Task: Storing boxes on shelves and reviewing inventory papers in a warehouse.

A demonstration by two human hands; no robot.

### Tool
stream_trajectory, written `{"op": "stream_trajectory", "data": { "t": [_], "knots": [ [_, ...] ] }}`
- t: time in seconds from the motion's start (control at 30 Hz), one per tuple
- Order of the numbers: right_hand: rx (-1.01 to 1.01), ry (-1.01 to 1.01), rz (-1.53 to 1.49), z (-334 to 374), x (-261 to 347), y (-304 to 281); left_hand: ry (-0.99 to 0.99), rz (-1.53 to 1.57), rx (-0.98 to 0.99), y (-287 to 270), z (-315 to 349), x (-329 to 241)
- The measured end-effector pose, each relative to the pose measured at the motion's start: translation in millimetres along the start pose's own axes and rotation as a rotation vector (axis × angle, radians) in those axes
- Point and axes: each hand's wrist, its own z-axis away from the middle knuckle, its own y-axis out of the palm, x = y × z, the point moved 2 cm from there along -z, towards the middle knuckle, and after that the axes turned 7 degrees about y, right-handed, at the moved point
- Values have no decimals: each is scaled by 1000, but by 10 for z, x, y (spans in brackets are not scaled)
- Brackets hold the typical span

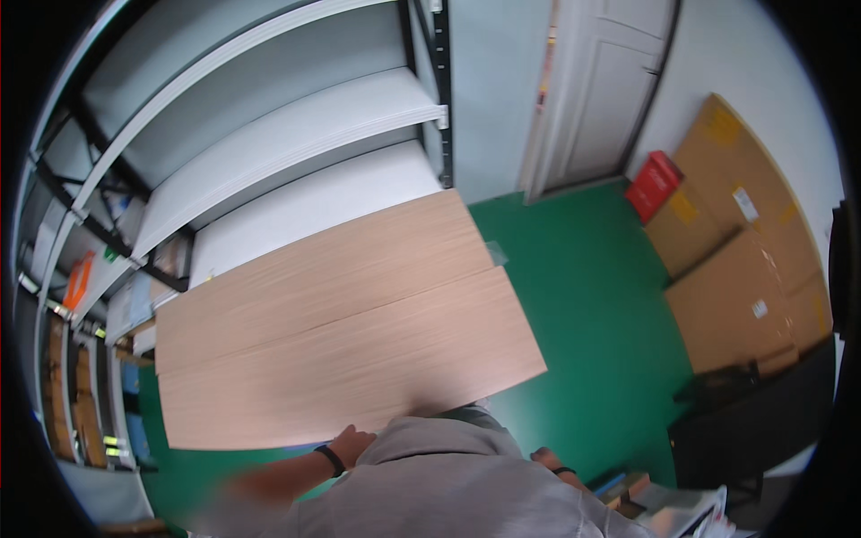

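left hand [352,443] rests at the table [341,332] edge, grip unclear; right hand [544,458] low, grip unclear; best to steady both palms flat

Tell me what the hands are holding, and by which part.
Nothing can be confirmed as held: the left hand rests at the near edge of the light wooden tabletop; the right hand is mostly hidden.

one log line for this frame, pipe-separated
left hand: at near edge of wooden tabletop, contact unclear | right hand: low by grey hoodie, holds nothing visible | floor: green
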Motion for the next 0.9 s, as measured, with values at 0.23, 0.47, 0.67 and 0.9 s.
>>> {"op": "stream_trajectory", "data": {
  "t": [0.23,0.47,0.67,0.9],
  "knots": [
    [-11,0,268,-1137,-1235,-571,-256,322,93,-118,-29,-1053],
    [57,-127,333,-1319,-741,-1137,-598,357,222,1120,-90,-2083],
    [107,-178,245,-1023,-36,-836,-753,533,-104,1298,157,-2673],
    [113,-214,268,-544,258,-499,-710,661,-741,1767,799,-3321]
  ]
}}
